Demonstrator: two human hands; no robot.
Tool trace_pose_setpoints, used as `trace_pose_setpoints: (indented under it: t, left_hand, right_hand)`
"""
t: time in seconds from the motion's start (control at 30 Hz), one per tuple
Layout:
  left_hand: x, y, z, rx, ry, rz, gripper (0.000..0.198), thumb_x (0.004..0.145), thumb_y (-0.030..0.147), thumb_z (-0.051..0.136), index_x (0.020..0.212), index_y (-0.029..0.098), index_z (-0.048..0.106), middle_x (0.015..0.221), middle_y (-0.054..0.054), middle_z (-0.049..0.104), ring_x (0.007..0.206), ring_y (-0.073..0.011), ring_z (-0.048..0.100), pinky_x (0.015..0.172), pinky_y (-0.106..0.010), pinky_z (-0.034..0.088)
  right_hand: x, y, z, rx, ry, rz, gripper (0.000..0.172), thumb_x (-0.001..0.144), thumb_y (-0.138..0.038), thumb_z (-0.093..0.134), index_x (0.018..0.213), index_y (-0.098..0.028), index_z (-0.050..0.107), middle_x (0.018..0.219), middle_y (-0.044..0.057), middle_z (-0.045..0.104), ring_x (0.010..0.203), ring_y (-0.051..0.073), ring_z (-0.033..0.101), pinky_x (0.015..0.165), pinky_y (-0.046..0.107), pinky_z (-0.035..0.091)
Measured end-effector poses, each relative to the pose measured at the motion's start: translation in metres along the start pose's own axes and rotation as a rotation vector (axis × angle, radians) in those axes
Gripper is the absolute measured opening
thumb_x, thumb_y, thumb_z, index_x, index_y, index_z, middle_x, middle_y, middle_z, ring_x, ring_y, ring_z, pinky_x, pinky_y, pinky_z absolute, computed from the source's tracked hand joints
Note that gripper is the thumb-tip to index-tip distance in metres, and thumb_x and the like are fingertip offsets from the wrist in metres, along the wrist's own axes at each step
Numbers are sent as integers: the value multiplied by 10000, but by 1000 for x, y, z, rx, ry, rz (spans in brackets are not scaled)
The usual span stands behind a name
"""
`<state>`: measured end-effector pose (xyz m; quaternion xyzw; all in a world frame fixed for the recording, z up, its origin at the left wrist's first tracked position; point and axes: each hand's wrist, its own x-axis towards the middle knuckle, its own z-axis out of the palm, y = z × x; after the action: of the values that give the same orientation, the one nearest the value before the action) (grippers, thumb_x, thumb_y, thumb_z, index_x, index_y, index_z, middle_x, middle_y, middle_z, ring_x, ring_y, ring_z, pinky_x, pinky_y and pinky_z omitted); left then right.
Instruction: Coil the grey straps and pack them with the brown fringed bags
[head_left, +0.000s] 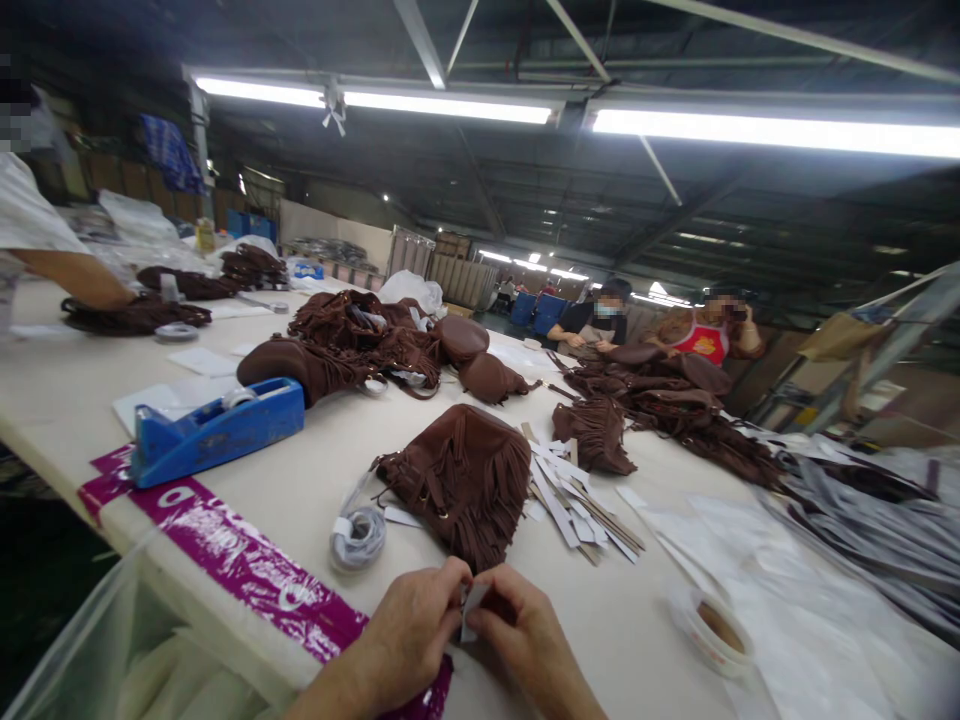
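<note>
My left hand (412,625) and my right hand (521,620) meet at the near edge of the table. Between their fingertips is a small white strip (472,610), pinched by my right thumb and fingers. My left fingers are closed at the strip's other side, and whatever else they grip is hidden. Just beyond my fingertips lies a brown fringed bag (457,460), its fringe reaching toward my hands. Left of the bag rests a coil of grey strap (358,538) with a white wrap. Loose white and tan strips (574,500) are scattered to its right.
A blue tape dispenser (217,430) stands at the left near a purple printed strip (247,560) on the table edge. More brown bags (360,340) are piled behind. A tape roll (712,635) lies at right. Co-workers (600,320) are across the table; another person's arm (75,275) reaches in left.
</note>
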<state>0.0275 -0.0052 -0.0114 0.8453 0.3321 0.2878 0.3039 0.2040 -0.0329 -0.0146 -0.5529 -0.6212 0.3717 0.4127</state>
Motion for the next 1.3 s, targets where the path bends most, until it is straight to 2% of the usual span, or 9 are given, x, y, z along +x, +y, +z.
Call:
trace_pose_setpoints:
  t: [0.2, 0.37, 0.47, 0.6, 0.77, 0.9, 1.03, 1.2, 1.3]
  left_hand:
    - [-1, 3, 7, 23, 65, -53, 166, 814, 94, 440, 918, 215, 486, 764, -2, 585, 743, -179, 565, 674, -258, 350]
    - [-3, 2, 11, 32, 99, -86, 190, 807, 93, 416, 934, 210, 496, 802, -23, 600, 747, -186, 557, 688, -266, 360]
    - [-3, 3, 15, 29, 103, -134, 194, 775, 120, 479, 943, 213, 505, 842, -26, 619, 794, -193, 567, 718, -269, 365]
    - [2, 4, 17, 33, 94, -215, 143, 771, 129, 489, 884, 218, 499, 776, -8, 614, 746, -187, 565, 690, -268, 352]
    - [6, 6, 13, -46, 71, -168, 102, 762, 125, 475, 813, 213, 471, 734, -2, 590, 710, -173, 545, 669, -257, 345]
    - [5, 4, 14, -76, 79, -160, 81, 758, 139, 472, 782, 215, 456, 719, 3, 575, 708, -173, 534, 660, -252, 334]
    - [4, 0, 17, -86, 104, -164, 137, 750, 128, 479, 847, 221, 450, 685, 26, 542, 677, -166, 527, 650, -249, 319]
    - [6, 0, 11, -87, 74, -190, 174, 756, 121, 482, 891, 227, 459, 674, 33, 546, 667, -166, 533, 644, -245, 309]
    - [9, 2, 6, -42, 50, -201, 122, 762, 131, 483, 838, 226, 470, 680, 26, 552, 678, -170, 533, 632, -249, 294]
  right_hand:
    - [3, -2, -14, 24, -180, -34, 169, 816, -232, 525, 757, -169, 670, 765, 14, 547, 739, 150, 530, 669, 237, 412]
    - [2, 0, -7, -107, -40, -104, 177, 830, -218, 503, 742, -168, 648, 727, 13, 539, 716, 149, 525, 661, 242, 401]
    - [1, 3, -5, -126, -7, -124, 174, 835, -215, 501, 751, -169, 646, 723, 15, 554, 711, 149, 529, 657, 242, 403]
    - [2, 6, -11, -19, -107, -115, 188, 857, -244, 513, 783, -174, 671, 773, 22, 563, 711, 142, 549, 655, 236, 441]
    - [5, 2, -19, 86, -199, -84, 191, 845, -274, 548, 856, -187, 717, 804, 26, 571, 691, 136, 574, 615, 224, 477]
    - [7, -3, -17, -44, -143, -129, 174, 823, -211, 552, 822, -187, 725, 765, 27, 608, 696, 140, 582, 622, 218, 458]
    - [7, -3, -12, -143, -64, -191, 176, 822, -169, 527, 759, -178, 690, 730, 18, 601, 699, 134, 568, 643, 217, 432]
    - [9, 3, -3, -131, 61, -201, 197, 814, -138, 457, 775, -176, 646, 715, 9, 549, 618, 119, 539, 559, 209, 411]
    - [9, 3, 2, -56, 96, -185, 199, 828, -164, 434, 799, -175, 630, 739, 8, 537, 541, 100, 523, 503, 206, 410]
